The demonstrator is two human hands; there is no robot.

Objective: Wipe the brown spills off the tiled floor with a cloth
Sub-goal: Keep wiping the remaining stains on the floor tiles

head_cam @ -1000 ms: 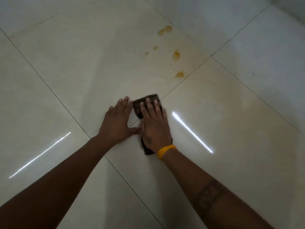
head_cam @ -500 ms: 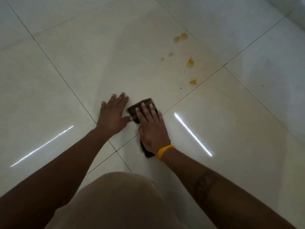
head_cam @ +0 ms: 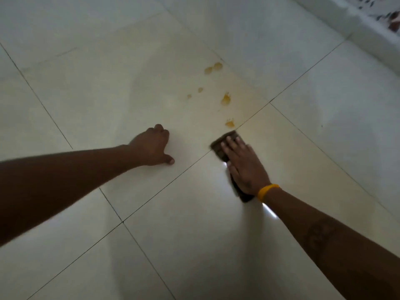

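Several brown spills dot the cream tiled floor ahead of me; the nearest spot lies just beyond the cloth. A dark brown folded cloth lies flat on the floor under my right hand, whose palm and spread fingers press it down; a yellow band circles that wrist. My left hand rests on the floor to the cloth's left, fingers curled into a loose fist, holding nothing and apart from the cloth.
A white raised ledge or skirting runs along the far right corner. Dark grout lines cross the glossy tiles, and a bright light reflection shows beside my right wrist.
My right hand has slid the cloth forward and right, up to the nearest spot. My left hand has come off the cloth's side, moved left and curled. The view has shifted.
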